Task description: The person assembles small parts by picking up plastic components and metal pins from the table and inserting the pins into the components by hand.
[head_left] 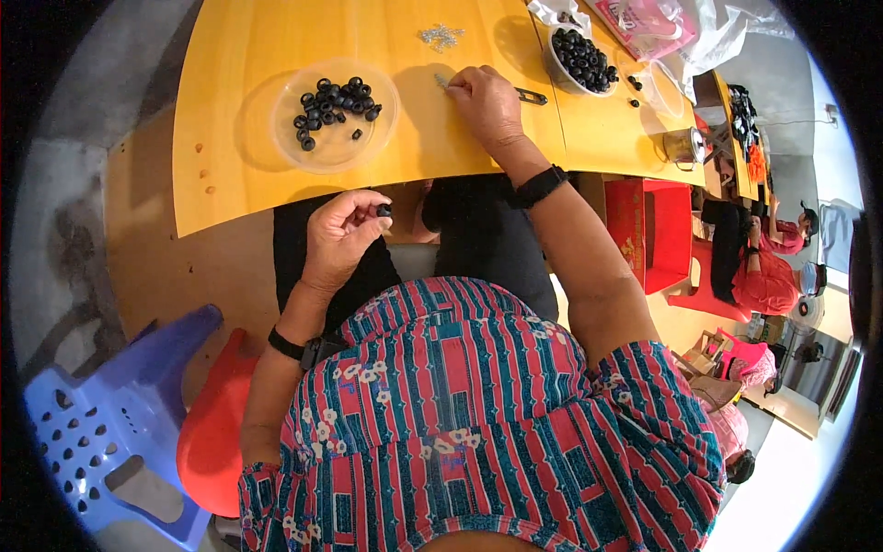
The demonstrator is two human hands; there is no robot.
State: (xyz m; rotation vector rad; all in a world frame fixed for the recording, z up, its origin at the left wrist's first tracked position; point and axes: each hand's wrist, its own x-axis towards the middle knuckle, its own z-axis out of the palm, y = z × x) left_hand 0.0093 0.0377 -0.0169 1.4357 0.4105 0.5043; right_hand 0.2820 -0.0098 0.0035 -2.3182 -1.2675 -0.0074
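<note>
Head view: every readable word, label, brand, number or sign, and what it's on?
Red crate: yellow lettering on its side; wording not copied here.
Pink package: printed lettering, partly creased; wording not copied here.
Black part in the left hand: too small to tell whether it bears any marking.
</note>
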